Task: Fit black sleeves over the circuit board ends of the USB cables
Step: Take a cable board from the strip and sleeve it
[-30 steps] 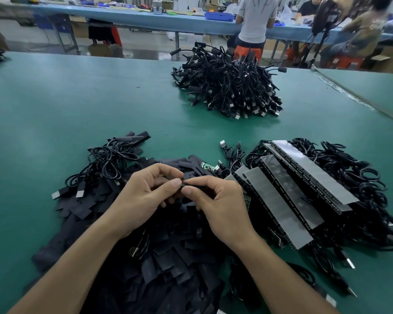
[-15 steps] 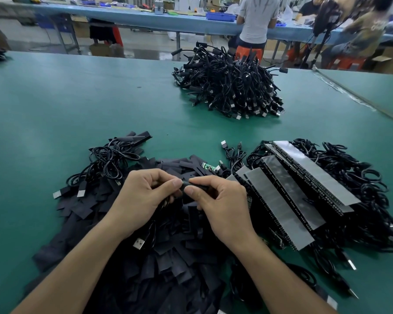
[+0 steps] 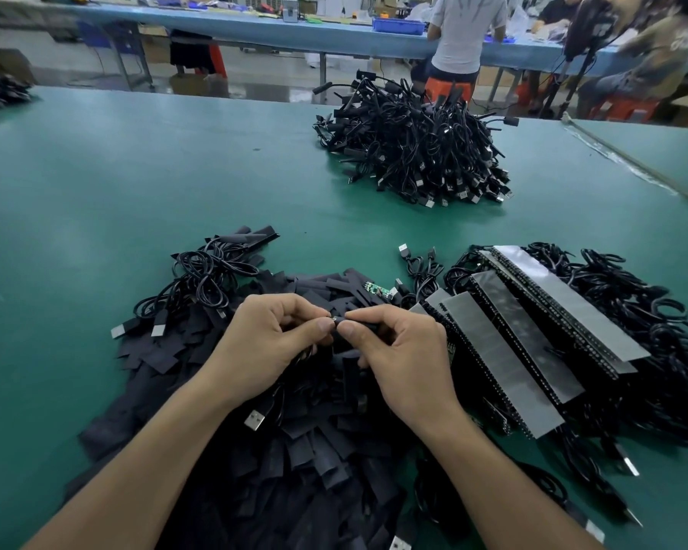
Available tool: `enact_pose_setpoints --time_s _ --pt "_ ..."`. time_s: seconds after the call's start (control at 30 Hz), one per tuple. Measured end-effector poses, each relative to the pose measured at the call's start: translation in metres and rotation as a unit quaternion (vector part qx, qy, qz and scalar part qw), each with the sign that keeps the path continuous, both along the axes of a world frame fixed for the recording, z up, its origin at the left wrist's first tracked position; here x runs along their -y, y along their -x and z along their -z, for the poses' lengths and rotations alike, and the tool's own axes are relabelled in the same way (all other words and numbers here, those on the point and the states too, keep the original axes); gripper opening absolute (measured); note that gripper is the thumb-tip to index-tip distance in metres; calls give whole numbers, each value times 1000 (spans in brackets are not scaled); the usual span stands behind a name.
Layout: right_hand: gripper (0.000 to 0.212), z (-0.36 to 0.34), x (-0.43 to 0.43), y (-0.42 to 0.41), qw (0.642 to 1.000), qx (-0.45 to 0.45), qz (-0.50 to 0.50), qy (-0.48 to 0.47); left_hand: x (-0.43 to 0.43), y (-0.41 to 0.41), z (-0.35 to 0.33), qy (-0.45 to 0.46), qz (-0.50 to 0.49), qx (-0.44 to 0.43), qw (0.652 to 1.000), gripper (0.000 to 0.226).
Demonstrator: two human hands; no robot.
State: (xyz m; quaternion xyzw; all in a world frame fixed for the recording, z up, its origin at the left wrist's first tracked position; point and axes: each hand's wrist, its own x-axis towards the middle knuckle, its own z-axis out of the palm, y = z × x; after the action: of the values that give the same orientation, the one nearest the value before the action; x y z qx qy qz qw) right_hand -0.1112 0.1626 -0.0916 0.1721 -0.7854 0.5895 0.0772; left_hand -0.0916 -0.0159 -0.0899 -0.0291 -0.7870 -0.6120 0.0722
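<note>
Left hand (image 3: 271, 343): we see its fingers curled in, with thumb and forefinger pressed together on the cable end (image 3: 335, 320), just above the middle of the sleeve heap (image 3: 314, 450).
Right hand (image 3: 402, 359): thumb and forefinger are clamped on a black sleeve (image 3: 360, 323) and the other fingers are folded under it. Its thumb tip is nearly touching the left thumb tip.
Cable end: a small pale tip shows between the two thumbs at the mouth of the sleeve. We cannot tell how far in it sits.
USB plug (image 3: 254, 420): a silver plug lies on the heap below the left wrist. We cannot tell whether it belongs to the held cable.
Sleeve heap: flat black pieces spread under both forearms, reaching the near edge of the view.
Bare board (image 3: 376, 289): a small green circuit board lies on the far rim of the heap, just beyond the hands.
Coiled cables (image 3: 203, 275): these are loose black loops on the heap's far left edge.
Taped rows (image 3: 533, 335): cables bound under grey strips lie just right of the heap, close to the right wrist.
Far pile (image 3: 414, 144): we see a mound of black cables well beyond the heap.
Open room: the green table (image 3: 96, 172) is bare to the left of the heap and between the heap and the far pile.
</note>
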Motion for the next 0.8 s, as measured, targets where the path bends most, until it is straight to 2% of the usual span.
enact_pose_setpoints --time_s 0.1,0.2,0.47,0.67,0.8 --pt "20 2 0 1 999 32 16 13 -1 0 -2 8 -9 2 1000 10" --pt "29 3 0 3 998 53 11 18 -2 0 -5 -36 -22 21 999 15" --pt "13 1 0 -1 998 54 -11 40 -7 -1 -7 -46 -36 20 998 15" --pt "17 -3 -1 -2 999 39 -22 16 -5 -3 -9 -13 -25 16 999 18" --pt "16 -4 0 -4 999 36 -19 5 -3 -2 -10 -26 -33 20 999 19"
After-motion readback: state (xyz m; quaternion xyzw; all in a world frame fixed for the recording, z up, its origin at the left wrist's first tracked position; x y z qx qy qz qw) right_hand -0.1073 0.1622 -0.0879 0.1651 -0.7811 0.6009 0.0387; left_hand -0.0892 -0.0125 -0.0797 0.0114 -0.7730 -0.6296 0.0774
